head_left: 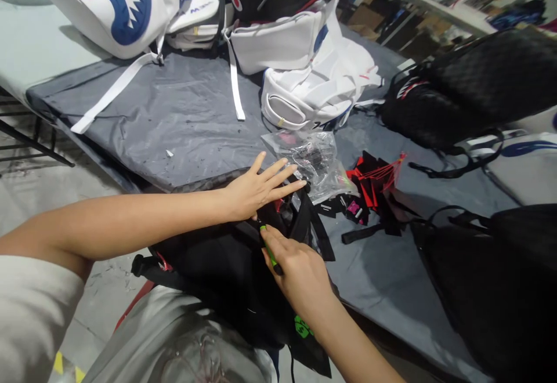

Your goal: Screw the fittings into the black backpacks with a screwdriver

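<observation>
A black backpack point(217, 273) lies across my lap and the table's front edge. My left hand point(256, 190) rests over its upper part, fingers stretched out and spread, palm down. Just below it, my right hand point(300, 261) is closed around a slim tool with a green and black handle point(271, 252). The tool's tip points up toward the base of my left hand, where I cannot make it out. Black straps point(311, 220) of the backpack hang to the right of my left fingers.
White backpacks with blue shark-mouth prints point(130, 6) stand at the back. A clear plastic bag point(315, 159) and black tags with red cords point(374, 180) lie beyond my hands. Black backpacks point(491, 273) fill the right side of the grey-covered table point(174, 104).
</observation>
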Demonstrator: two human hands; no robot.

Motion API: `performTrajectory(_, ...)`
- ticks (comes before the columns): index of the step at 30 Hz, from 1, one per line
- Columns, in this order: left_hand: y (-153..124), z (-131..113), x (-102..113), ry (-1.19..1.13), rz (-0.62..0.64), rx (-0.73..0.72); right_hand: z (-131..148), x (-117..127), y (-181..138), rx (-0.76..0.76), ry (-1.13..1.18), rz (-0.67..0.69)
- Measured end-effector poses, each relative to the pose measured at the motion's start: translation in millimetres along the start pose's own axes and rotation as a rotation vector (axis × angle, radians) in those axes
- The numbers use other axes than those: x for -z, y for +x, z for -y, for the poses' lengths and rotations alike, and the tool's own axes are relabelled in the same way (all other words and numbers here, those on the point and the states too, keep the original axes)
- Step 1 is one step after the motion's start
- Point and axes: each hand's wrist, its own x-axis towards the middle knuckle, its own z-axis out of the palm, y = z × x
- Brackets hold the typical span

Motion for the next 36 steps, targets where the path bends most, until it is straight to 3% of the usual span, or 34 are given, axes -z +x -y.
performTrajectory(3, 1, 0, 2, -0.023, 0.005, -0.016, -4, -1, -3, -0.003, 0.029, -0.010)
performTrajectory(8, -1, 2, 1, -0.106, -0.080, -0.055, -22, 4, 1, -0.084, 0.327, 0.070)
performTrajectory(11, -1, 3, 1, -0.123, -0.086, -0.036, -24, 5, 6, -0.069, 0.318, 0.108)
performTrajectory(15, -1, 3, 5, -0.129, -0.036, 0.035, -20, 4, 9, -0.034, 0.241, 0.061)
performTrajectory(20, 2, 0, 11, -0.157, 0.094, 0.208, -27, 10, 13, -0.062, 0.323, 0.186)
performTrajectory(26, 4, -2, 7, -0.151, 0.114, 0.223, -30, 14, 21, -0.089, 0.355, 0.209)
performTrajectory(32, 5, -2, 7, -0.156, 0.122, 0.213, -25, 13, 16, -0.164, 0.382, 0.148)
performTrajectory(36, 4, -1, 7, -0.170, 0.121, 0.218, -22, 13, 11, -0.279, 0.365, 0.016)
